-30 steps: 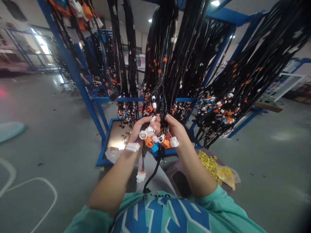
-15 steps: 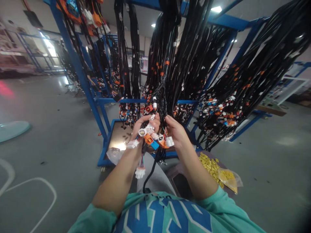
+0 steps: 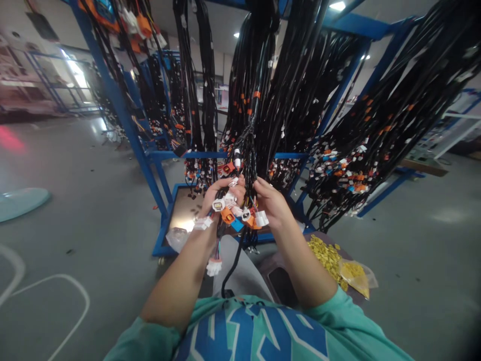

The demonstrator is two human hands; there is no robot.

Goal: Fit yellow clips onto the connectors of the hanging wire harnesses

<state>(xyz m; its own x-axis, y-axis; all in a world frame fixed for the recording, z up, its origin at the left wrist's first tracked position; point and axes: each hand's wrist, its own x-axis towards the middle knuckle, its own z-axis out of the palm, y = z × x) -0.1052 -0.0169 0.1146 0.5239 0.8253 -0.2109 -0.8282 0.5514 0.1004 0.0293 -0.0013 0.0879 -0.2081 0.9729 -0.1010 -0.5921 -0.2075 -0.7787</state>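
Observation:
A black wire harness hangs from the rack in front of me, its lower branches ending in white, orange and blue connectors. My left hand is closed around a cluster of these connectors, among them a white round-ended one, an orange one and a blue one. Closed at the right side of the same bunch, my right hand grips its wires. A white connector sits beside that palm. Below my left wrist dangles a white multi-way connector on thin coloured wires.
A blue metal rack carries many black harnesses, with a thick bundle slanting at the right. Yellow small parts lie by my right forearm next to a plastic bag of them. Clear plastic rests on the rack's base.
Both hands keep their hold on the harness, almost unmoved. The view has shifted slightly, and the connectors appear a little further left.

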